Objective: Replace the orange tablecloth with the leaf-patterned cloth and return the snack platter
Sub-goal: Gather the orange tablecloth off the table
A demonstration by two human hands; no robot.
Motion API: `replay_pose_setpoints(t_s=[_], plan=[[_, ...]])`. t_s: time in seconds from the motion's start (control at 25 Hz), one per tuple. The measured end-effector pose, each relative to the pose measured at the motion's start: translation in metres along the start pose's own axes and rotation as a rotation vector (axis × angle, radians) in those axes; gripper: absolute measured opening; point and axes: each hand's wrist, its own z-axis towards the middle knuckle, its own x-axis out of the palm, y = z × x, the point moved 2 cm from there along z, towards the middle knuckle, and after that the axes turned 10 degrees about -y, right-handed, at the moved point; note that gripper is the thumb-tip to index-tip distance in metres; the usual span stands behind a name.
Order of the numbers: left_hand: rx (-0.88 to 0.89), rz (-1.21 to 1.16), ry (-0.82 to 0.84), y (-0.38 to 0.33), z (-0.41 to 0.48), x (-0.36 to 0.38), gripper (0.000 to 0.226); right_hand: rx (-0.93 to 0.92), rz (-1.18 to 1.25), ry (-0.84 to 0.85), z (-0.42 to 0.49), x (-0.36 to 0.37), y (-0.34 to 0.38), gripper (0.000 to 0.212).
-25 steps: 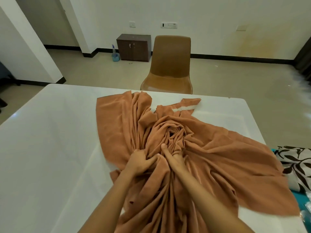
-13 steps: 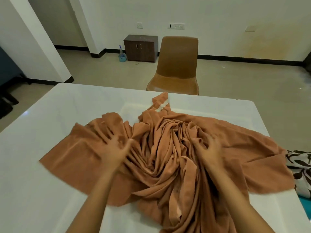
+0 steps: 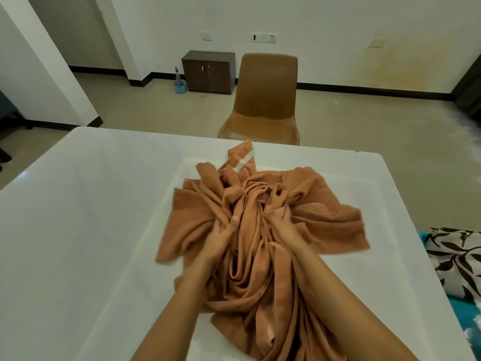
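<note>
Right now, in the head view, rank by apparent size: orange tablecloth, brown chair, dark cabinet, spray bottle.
1. orange tablecloth
2. brown chair
3. dark cabinet
4. spray bottle
Nearness enlarges the tablecloth.

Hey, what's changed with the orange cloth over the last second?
The left hand and right hand spread apart, then closed in again, gripping folds and bunching the orange tablecloth inward from its left and right edges. The leaf-patterned cloth and chair stayed put.
</note>
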Motion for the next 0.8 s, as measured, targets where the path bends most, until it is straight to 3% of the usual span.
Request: replay_pose_setpoints(t_s=[0.16, 0.48, 0.64, 0.8], plan=[[-0.047, -0.173, 0.063, -0.017, -0.005, 0.021, 0.097, -0.027, 0.052, 0.067, -0.003, 0.029, -0.005, 0.101], [0.049, -0.263, -0.043, -0.088, -0.030, 0.008, 0.060, -0.319, -0.011, 0.061, -0.025, 0.007, 0.082, 0.081], [0.228, -0.226, -0.099, -0.156, -0.049, 0.001, 0.080, -0.489, 0.044, 0.071, -0.051, -0.011, 0.153, 0.081], [0.472, -0.131, -0.203, -0.227, -0.075, -0.005, 0.077, -0.523, 0.142, 0.063, -0.080, -0.029, 0.210, 0.080]])
